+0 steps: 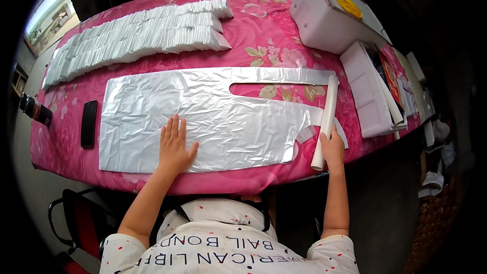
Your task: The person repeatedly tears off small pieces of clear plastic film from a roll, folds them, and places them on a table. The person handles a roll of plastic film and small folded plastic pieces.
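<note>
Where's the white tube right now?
In the head view, the white tube is right of centre, across the right end of the silvery-white plastic bag, with the right hand gripping its near half.

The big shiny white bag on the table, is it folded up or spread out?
Spread out: the bag lies flat and wide on the pink tablecloth, with the left hand open on it.

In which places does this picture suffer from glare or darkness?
Head view: glare on the white plastic sheet; head view, upper left: the outdoor opening looks overexposed; head view, lower right: deep shadow beyond the pink tablecloth, black at the round fisheye rim.
</note>
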A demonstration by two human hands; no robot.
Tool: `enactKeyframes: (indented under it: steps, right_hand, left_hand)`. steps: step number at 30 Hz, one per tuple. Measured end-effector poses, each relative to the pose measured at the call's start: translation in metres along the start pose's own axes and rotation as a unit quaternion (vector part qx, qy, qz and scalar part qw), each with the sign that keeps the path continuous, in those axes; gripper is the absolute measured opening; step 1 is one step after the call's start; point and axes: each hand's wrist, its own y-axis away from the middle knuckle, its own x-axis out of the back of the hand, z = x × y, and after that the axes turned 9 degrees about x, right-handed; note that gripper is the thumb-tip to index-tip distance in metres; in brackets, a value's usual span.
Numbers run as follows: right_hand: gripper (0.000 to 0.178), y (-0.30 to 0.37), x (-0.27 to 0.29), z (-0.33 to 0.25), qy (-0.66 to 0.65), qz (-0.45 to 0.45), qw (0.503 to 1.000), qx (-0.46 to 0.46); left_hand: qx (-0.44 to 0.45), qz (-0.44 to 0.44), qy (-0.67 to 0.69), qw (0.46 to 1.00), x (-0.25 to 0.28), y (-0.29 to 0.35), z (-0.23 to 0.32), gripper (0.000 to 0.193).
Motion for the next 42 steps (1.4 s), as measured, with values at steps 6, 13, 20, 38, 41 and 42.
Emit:
enactKeyframes:
  steps: [6,13,20,38,41,42]
  right_hand:
    - [0.06,0.047,-0.033,-0.068,-0.303,-0.049,0.934,0.181]
    - [0.055,0.077,-0.094,-0.136,-0.205,-0.237,0.903,0.293]
    - [0.048,-0.021,-0.085,-0.046,0.061,0.162,0.962,0.212]
    - [0.029,0.012,-0.085,-0.104,-0.239,-0.072,0.883,0.397]
    - [0.037,0.002,-0.079,-0.09,-0.084,0.05,0.929,0.357]
    - [0.04,-0.001,-0.084,-0.078,-0.043,0.072,0.934,0.347]
  left_hand:
    - [-0.067,0.001,-0.007,0.998,0.004,0.0,0.01,0.075]
    - [-0.131,-0.042,0.265,0.954,-0.001,-0.004,0.058,0.08]
    - [-0.1,-0.02,0.233,0.967,-0.007,-0.005,0.065,0.086]
    - [-0.117,-0.008,0.231,0.966,-0.006,-0.003,0.062,0.084]
    - [-0.116,-0.006,0.229,0.966,-0.005,-0.002,0.062,0.084]
    - [-0.12,-0.007,0.231,0.966,-0.006,-0.003,0.064,0.084]
